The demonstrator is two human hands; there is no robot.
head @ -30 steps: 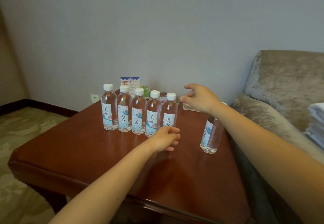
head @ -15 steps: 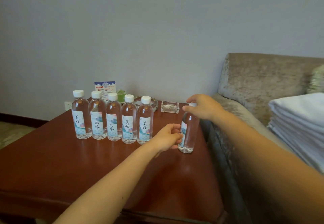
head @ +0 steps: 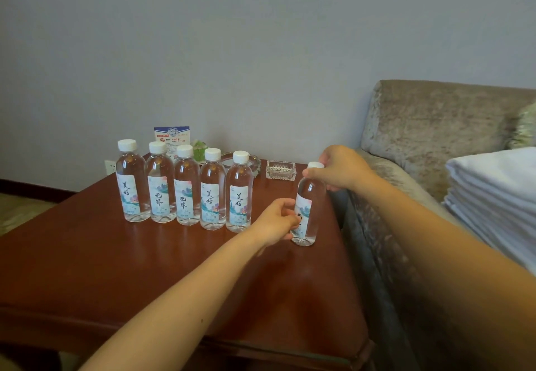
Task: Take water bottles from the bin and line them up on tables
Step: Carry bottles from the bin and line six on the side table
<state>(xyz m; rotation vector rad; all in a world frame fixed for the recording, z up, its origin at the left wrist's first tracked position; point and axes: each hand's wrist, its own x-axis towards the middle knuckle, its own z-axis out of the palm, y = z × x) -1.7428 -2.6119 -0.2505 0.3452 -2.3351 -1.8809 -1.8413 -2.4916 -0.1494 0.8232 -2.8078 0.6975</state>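
Within the last second we have closed both hands on the loose bottle (head: 311,193): our right hand (head: 340,169) now pinches its cap and our left hand (head: 275,221) grips its label. It stands apart from the row (head: 185,187) of five, so we judge that lining it up comes next. The table (head: 145,269) is glossy wood. Around it are a grey wall (head: 261,51), a sofa (head: 435,115), towels (head: 493,190) and an ashtray (head: 280,169).

Left grip (head: 275,221), right grip (head: 342,171) bare, likewise forearms; tiny speck, perhaps mole, on left forearm (head: 188,306).
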